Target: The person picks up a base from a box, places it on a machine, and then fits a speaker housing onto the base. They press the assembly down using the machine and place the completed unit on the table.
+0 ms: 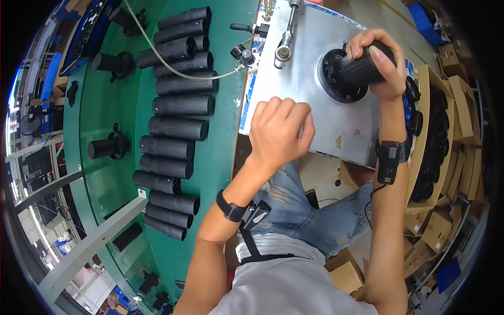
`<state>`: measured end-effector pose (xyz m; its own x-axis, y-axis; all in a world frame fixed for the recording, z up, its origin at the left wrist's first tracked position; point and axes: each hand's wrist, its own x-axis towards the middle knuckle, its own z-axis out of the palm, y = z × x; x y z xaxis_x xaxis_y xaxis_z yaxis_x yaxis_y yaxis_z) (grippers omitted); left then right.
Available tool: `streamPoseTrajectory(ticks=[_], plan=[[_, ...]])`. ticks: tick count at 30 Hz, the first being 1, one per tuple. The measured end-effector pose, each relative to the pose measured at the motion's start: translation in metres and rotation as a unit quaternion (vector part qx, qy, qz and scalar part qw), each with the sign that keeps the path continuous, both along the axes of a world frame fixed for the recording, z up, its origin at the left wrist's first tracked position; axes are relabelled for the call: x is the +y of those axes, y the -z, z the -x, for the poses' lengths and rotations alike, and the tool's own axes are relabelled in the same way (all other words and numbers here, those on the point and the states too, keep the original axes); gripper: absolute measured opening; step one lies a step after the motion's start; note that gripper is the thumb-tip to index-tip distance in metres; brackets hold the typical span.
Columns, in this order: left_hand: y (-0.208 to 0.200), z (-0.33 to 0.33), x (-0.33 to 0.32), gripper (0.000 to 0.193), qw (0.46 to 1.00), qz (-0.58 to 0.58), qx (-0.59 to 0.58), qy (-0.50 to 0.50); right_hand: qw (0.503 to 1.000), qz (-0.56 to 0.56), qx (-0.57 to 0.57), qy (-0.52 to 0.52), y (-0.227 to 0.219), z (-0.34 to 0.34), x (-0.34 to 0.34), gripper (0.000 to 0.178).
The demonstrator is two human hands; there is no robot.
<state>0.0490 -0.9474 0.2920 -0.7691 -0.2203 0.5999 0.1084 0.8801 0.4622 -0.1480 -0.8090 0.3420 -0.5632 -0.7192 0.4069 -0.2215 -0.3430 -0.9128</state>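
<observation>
My right hand [386, 65] is wrapped round a black perforated cylinder [359, 72]. A wider round black base [338, 92] is at the cylinder's far end, against the metal plate [325, 126]. My left hand [281, 131] is closed in a fist over the plate's near left edge, its back turned up. Whatever its fingers may hold is hidden. Just beyond the left hand, a metal clamp-like fixture [284, 50] stands on the plate.
Several black perforated cylinders [181, 105] lie in a column on the green table [220, 136]. A pale hose [173, 71] crosses them toward a small valve [245, 58]. On the right, a cardboard box [420, 197] holds several black round parts. A grey metal bar [100, 239] spans the lower left.
</observation>
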Motion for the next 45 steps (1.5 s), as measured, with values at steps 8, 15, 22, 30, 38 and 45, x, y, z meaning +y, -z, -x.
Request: streamPoseTrajectory(ticks=[8, 15, 22, 30, 38, 45], plan=[[-0.027, 0.103, -0.137, 0.031, 0.997, -0.07, -0.005, -0.039, 0.999, 0.011, -0.016, 0.035, -0.008, -0.008, -0.005, 0.024], [0.017, 0.135, -0.159, 0.032, 0.937, -0.08, -0.325, -0.102, 0.996, 0.016, -0.036, 0.076, -0.004, -0.016, -0.011, 0.023], [0.026, 0.142, -0.168, 0.038, 0.931, -0.122, -0.344, 0.01, 0.994, 0.005, -0.031, 0.107, -0.015, -0.016, 0.001, 0.018], [0.044, 0.097, -0.215, 0.036, 0.944, -0.161, -0.281, 0.069, 0.938, 0.18, 0.253, 0.152, -0.291, -0.09, 0.022, 0.027], [-0.118, -0.053, -0.018, 0.082, 0.949, -0.151, 0.182, 0.207, 0.996, 0.007, 0.052, 0.069, -0.154, -0.167, -0.014, 0.02], [-0.092, -0.2, -0.146, 0.06, 0.923, -0.263, 0.082, -0.267, 0.956, -0.059, 0.246, 0.146, -0.07, -0.206, -0.018, 0.049]])
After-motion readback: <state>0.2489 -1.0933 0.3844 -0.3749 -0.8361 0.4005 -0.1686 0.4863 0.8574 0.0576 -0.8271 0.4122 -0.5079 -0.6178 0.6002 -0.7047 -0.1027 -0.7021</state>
